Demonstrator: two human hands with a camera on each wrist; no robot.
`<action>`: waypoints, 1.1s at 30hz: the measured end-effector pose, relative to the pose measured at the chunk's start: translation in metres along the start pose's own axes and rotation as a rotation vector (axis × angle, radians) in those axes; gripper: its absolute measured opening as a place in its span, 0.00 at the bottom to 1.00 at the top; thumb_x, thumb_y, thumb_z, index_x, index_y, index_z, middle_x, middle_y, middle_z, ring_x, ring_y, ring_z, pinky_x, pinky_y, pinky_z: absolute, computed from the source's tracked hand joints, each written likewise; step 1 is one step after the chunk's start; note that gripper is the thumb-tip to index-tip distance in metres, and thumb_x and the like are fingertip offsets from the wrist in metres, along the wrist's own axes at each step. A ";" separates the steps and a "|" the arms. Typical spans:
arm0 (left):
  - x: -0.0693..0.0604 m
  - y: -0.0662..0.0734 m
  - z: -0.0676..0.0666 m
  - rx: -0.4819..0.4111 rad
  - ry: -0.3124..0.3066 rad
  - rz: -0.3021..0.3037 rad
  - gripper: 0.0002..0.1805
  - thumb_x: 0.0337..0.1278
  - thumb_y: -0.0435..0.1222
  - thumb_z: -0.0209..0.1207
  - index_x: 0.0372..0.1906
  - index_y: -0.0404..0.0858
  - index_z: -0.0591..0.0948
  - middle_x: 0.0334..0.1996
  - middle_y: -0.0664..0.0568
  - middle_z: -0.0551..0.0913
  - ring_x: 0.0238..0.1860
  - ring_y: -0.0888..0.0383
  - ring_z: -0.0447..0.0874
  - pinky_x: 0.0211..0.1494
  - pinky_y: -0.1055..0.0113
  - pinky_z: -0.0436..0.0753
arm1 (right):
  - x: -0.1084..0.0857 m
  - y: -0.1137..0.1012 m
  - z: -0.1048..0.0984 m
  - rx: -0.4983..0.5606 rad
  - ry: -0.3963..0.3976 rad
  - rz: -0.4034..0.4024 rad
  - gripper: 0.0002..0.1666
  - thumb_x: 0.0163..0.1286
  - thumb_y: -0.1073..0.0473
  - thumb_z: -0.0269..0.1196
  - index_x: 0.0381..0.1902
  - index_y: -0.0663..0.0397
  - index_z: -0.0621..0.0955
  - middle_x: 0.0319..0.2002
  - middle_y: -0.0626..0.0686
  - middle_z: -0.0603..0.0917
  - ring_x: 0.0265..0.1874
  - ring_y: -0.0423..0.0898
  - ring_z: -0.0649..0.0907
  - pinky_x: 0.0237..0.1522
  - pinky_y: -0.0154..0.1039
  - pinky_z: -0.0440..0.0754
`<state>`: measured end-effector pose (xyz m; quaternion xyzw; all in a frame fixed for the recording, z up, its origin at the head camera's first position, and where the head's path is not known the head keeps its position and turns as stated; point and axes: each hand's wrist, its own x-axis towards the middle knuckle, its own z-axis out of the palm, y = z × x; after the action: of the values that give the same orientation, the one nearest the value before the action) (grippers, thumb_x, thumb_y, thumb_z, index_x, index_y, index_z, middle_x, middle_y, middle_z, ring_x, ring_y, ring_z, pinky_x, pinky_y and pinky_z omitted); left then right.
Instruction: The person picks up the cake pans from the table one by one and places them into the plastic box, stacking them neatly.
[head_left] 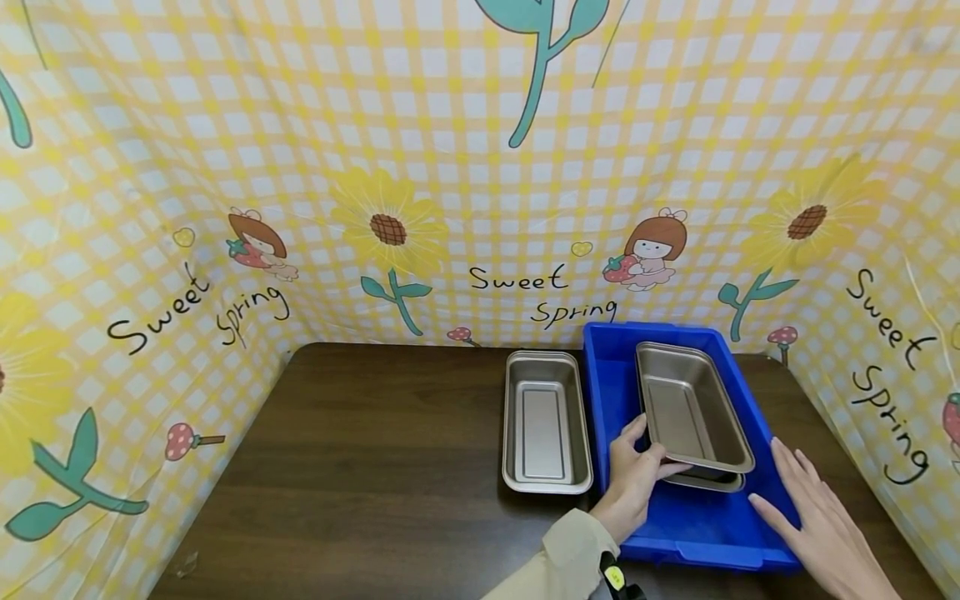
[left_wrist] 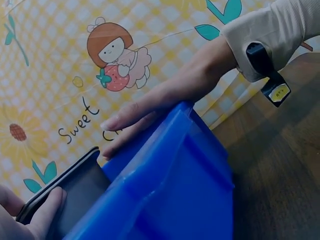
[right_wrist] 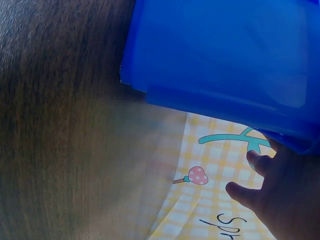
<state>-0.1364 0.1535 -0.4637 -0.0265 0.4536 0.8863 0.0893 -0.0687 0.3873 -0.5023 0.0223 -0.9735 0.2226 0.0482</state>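
A metal loaf pan (head_left: 678, 400) sits over a second loaf pan (head_left: 708, 483) inside the blue plastic bin (head_left: 690, 542); only the lower one's front edge shows. My left hand (head_left: 628, 483) grips the upper pan by its near left corner, and in the left wrist view its thumb (left_wrist: 50, 207) presses the pan's side. Fingers fairly straight, my right hand (head_left: 828, 525) lies at the bin's right rim. The right wrist view shows that hand (right_wrist: 282, 190) against the outside of the bin (right_wrist: 225, 60).
Left of the bin, another loaf pan (head_left: 547, 425) stands on the dark wooden table (head_left: 375, 450). A yellow checked cloth (head_left: 465, 183) with printed flowers and lettering hangs around the table's back and sides.
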 end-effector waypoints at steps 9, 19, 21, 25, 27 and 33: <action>-0.002 -0.003 -0.003 0.029 -0.014 -0.047 0.36 0.58 0.12 0.47 0.75 0.21 0.67 0.62 0.31 0.78 0.56 0.29 0.84 0.54 0.43 0.90 | 0.001 -0.002 -0.001 0.004 -0.016 0.007 0.54 0.83 0.40 0.54 0.86 0.57 0.38 0.82 0.73 0.46 0.82 0.70 0.37 0.77 0.72 0.26; -0.008 0.011 0.003 0.177 -0.039 -0.176 0.42 0.54 0.18 0.53 0.78 0.19 0.58 0.76 0.24 0.61 0.44 0.47 0.82 0.57 0.45 0.89 | 0.001 -0.001 -0.002 0.003 -0.017 0.024 0.54 0.83 0.40 0.54 0.86 0.55 0.37 0.82 0.73 0.45 0.81 0.72 0.38 0.75 0.79 0.32; -0.011 0.015 0.004 0.217 -0.048 -0.190 0.42 0.56 0.19 0.54 0.79 0.20 0.58 0.78 0.25 0.58 0.48 0.44 0.85 0.58 0.45 0.88 | 0.001 -0.001 -0.001 0.005 -0.012 0.018 0.54 0.83 0.40 0.54 0.86 0.56 0.37 0.82 0.73 0.46 0.81 0.71 0.38 0.75 0.79 0.33; -0.019 0.025 0.005 0.304 -0.071 -0.199 0.42 0.61 0.22 0.57 0.80 0.22 0.57 0.80 0.29 0.56 0.61 0.39 0.82 0.59 0.44 0.87 | 0.002 -0.002 -0.001 0.007 -0.021 0.017 0.54 0.83 0.40 0.54 0.86 0.57 0.38 0.82 0.74 0.46 0.81 0.72 0.38 0.75 0.78 0.33; -0.023 0.031 0.005 0.346 -0.088 -0.198 0.42 0.62 0.23 0.58 0.81 0.24 0.58 0.81 0.32 0.57 0.66 0.39 0.78 0.60 0.43 0.87 | 0.003 -0.002 -0.002 0.005 -0.031 0.024 0.54 0.84 0.40 0.54 0.86 0.58 0.38 0.82 0.74 0.45 0.81 0.72 0.38 0.75 0.79 0.33; -0.035 0.048 0.008 0.374 -0.122 -0.186 0.42 0.60 0.23 0.58 0.80 0.27 0.61 0.80 0.36 0.62 0.74 0.39 0.70 0.57 0.46 0.89 | 0.004 -0.002 -0.002 -0.001 -0.039 0.038 0.54 0.83 0.38 0.53 0.86 0.57 0.37 0.82 0.74 0.44 0.81 0.72 0.37 0.75 0.79 0.33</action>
<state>-0.1108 0.1284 -0.4165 0.0023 0.5995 0.7746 0.2015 -0.0719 0.3867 -0.4994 0.0083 -0.9746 0.2225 0.0250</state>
